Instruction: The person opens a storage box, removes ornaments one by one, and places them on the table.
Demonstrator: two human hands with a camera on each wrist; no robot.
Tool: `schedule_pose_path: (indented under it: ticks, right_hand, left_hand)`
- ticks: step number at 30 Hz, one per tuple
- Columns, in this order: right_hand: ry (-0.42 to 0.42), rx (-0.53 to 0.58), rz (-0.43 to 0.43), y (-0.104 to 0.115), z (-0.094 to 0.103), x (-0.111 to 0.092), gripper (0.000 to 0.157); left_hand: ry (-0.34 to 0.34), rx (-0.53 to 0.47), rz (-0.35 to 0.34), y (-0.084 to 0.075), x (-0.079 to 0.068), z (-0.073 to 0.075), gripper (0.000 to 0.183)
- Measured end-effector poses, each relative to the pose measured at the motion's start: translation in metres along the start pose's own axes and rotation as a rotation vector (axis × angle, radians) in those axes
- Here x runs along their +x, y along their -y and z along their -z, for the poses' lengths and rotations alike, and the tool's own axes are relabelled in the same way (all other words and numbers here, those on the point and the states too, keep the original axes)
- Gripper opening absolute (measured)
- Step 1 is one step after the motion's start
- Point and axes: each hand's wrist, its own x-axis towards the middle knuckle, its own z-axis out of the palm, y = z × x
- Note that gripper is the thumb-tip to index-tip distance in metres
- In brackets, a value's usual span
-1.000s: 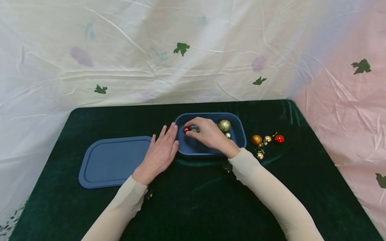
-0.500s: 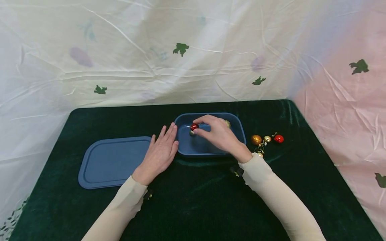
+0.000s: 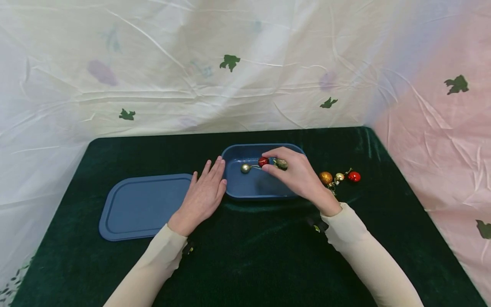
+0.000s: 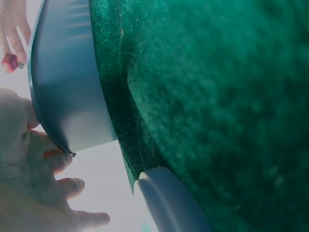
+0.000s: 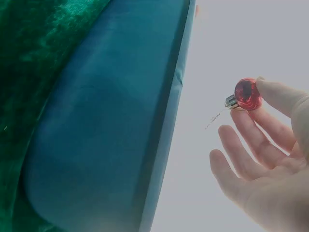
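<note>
Head view high, downward; hazy wrist close-ups apparently share box [image 3: 245, 186].

Exposure: head view even, wrist views partly overexposed.
On my head feed, soft light leaves a pale sheen on the backdrop [image 3: 268, 38] and a faint shadow inside the tray [image 3: 243, 185]; the worktop [image 3: 245, 264] reads dark. My left wrist feed clips to white beside the tray and blurs the worktop; my right is hazy.

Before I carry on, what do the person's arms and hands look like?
The left sleeve and right sleeve are long, plain and cream, with uneven ends. A small dark object with a yellowish spot shows by each cuff. The left hand and right hand wear no gloves.
</note>
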Motion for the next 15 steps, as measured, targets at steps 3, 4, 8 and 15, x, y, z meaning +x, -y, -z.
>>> schedule_pose_path:
  ticks: [3, 4, 8, 15]
  right_hand:
    - [-0.021, 0.004, -0.002, -0.003, 0.004, -0.006, 0.034]
    - [-0.027, 0.005, -0.003, -0.004, 0.006, -0.008, 0.034]
    - [-0.04, 0.005, -0.013, -0.007, 0.013, -0.017, 0.032]
    - [-0.062, -0.023, -0.027, -0.014, 0.027, -0.032, 0.032]
  left_hand:
    - [-0.003, 0.003, -0.007, 0.0, 0.0, 0.0, 0.06]
    - [-0.001, 0.003, -0.007, 0.0, -0.001, 0.0, 0.059]
    - [0.003, 0.012, -0.011, 0.0, -0.002, 0.001, 0.06]
    - [0.006, 0.015, -0.018, 0.001, -0.002, 0.002, 0.059]
